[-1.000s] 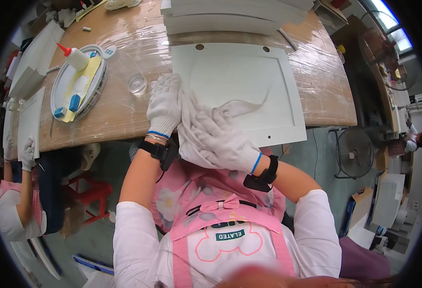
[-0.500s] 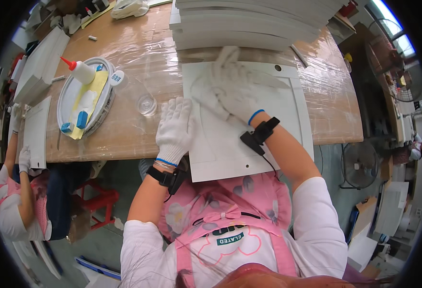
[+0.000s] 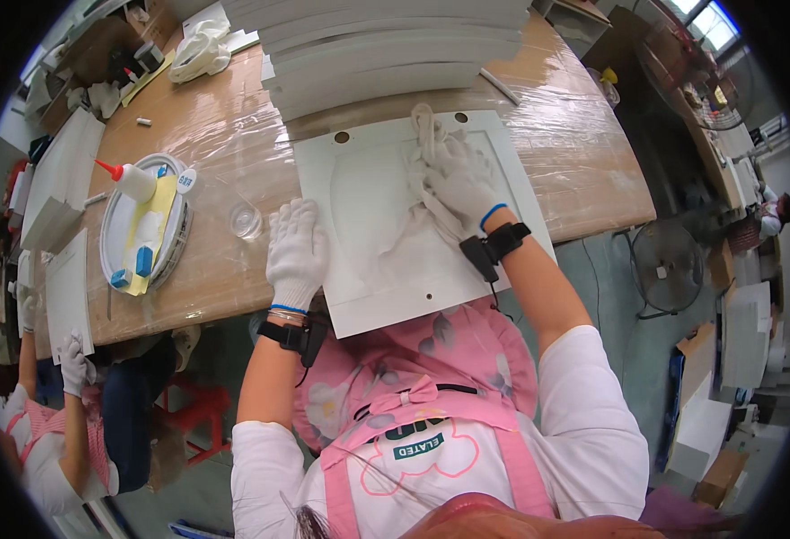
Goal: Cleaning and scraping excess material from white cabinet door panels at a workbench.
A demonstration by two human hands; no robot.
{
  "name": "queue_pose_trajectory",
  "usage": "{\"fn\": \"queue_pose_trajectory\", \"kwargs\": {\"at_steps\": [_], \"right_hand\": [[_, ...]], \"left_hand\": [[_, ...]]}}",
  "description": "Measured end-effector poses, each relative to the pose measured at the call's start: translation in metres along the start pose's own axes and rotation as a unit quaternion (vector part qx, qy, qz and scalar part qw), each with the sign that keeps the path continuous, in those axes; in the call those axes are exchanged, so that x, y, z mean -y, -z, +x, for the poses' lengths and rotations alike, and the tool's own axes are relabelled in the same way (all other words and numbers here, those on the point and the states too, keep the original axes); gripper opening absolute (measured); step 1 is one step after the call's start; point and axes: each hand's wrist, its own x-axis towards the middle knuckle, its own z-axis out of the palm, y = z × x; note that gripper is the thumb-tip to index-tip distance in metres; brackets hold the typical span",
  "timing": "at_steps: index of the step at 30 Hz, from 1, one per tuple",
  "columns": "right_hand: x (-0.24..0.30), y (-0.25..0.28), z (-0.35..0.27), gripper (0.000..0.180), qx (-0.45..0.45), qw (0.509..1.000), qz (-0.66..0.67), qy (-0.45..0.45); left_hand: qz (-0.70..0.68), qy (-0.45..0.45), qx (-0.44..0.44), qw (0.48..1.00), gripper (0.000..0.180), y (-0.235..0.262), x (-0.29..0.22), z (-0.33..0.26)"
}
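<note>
A plastic-covered brown table (image 3: pixel 215 269) spans the workroom. At far left, a co-worker's gloved hand (image 3: pixel 76 366) touches another white board (image 3: pixel 69 301). Next comes an oval tray (image 3: pixel 179 241) holding a red-tipped bottle (image 3: pixel 134 182), then a clear cup (image 3: pixel 245 220). The person's gloved left hand (image 3: pixel 296 251) lies flat at the left edge of the white panel (image 3: pixel 368 207), fingers straight and holding nothing. The panel lies on the table before a stack of white boards (image 3: pixel 386 54), its near edge overhanging toward the apron. The right hand (image 3: pixel 459 175) presses a pale cloth (image 3: pixel 417 225) onto the panel; I cannot tell whether its fingers grip it. Since half a second ago, hand and cloth have shifted rightward, so the wiping apparently now reaches the panel's far right part. A fan (image 3: pixel 662 272) stands at right.
</note>
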Motion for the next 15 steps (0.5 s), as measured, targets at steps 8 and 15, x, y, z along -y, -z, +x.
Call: {"fn": "queue_pose_trajectory", "kwargs": {"at_steps": [8,15], "right_hand": [[0.052,0.027,-0.154,0.033,-0.050,0.922,0.137,0.359],[-0.199,0.052,-0.236,0.030,-0.058,0.970,-0.078,-0.221]], "left_hand": [[0.001,-0.013,0.002,1.000,0.044,-0.009,0.012,-0.007],[0.033,-0.016,0.010,0.999,0.045,0.008,-0.002,-0.051]]}}
